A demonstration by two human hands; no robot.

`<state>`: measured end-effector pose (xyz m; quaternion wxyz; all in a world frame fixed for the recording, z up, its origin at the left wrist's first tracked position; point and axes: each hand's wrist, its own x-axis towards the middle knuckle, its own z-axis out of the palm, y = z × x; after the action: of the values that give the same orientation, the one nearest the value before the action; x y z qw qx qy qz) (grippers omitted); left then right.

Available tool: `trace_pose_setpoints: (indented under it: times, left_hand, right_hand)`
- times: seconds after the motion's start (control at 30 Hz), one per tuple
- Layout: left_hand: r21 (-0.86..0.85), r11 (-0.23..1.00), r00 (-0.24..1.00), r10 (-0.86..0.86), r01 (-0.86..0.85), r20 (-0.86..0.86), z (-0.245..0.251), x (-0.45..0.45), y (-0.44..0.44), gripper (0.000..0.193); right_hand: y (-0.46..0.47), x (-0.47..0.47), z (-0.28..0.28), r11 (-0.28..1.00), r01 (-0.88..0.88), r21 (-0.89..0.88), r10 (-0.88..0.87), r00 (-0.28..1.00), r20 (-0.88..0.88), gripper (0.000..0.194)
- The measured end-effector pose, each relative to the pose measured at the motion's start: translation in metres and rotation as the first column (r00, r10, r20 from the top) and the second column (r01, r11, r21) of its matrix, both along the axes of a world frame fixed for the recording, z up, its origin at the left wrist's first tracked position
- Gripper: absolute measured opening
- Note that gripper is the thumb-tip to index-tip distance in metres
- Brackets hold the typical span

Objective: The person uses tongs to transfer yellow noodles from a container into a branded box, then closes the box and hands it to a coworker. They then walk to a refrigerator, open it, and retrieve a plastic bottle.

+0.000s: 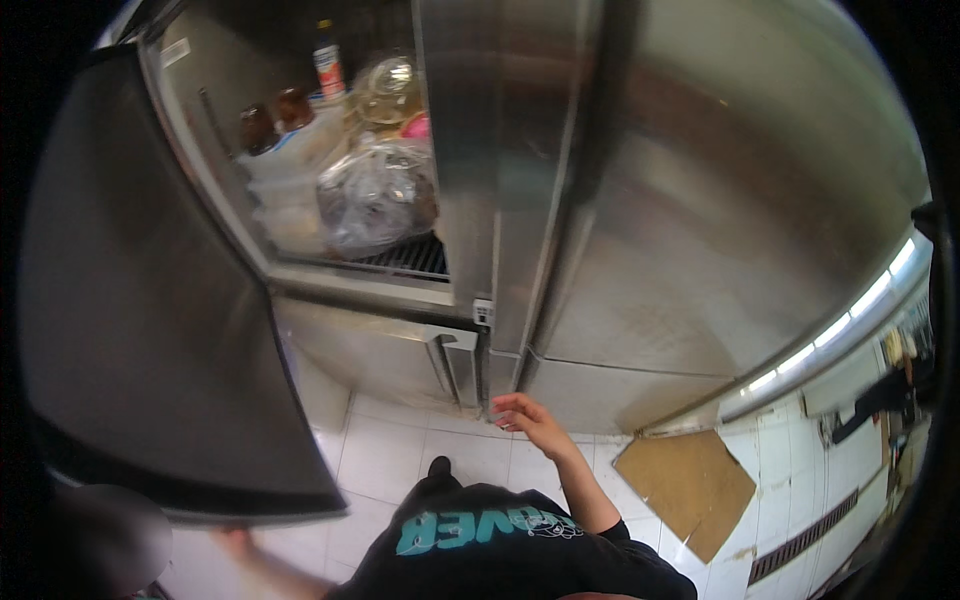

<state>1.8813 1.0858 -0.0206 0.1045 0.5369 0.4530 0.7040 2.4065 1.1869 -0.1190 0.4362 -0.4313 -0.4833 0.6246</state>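
Note:
My left hand (234, 538) is at the lower edge of the open upper refrigerator door (180, 315); its fingers are partly hidden by the door and blurred. My right hand (525, 424) hangs in the air before the stainless steel cabinet, fingers apart and slightly bent, holding nothing. Inside the open compartment, a clear plastic bag with contents (379, 199) lies on a wire shelf (412, 259). Beside it stand stacked translucent plastic containers (289, 199), with dark brown jars (295, 109) and a bottle with a yellow cap (328, 67) above or behind them. A round clear container (386, 86) sits behind the bag.
The lower refrigerator door (367, 352) is closed. A tall steel door or panel (720, 225) rises on the right. A brown cardboard sheet (690, 491) lies on the white tiled floor near a drain grate (802, 536). A blurred round shape, possibly a person's head, is at lower left.

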Motion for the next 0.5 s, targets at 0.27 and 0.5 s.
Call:
trace_pose_setpoints:
  times: [0.27,0.5]
  left_hand:
    - [0.534,-0.239,-0.311,0.949,-0.811,-0.048,0.024,-0.037,0.014,0.068]
    - [0.342,-0.370,-0.501,0.702,-0.864,-0.506,-0.050,-0.061,0.181,0.058]
  right_hand:
    - [0.053,-0.045,0.022,0.958,-0.269,-0.095,0.274,0.961,0.037,0.036]
    - [0.143,-0.105,0.098,0.929,-0.302,0.213,0.325,0.942,-0.083,0.034]
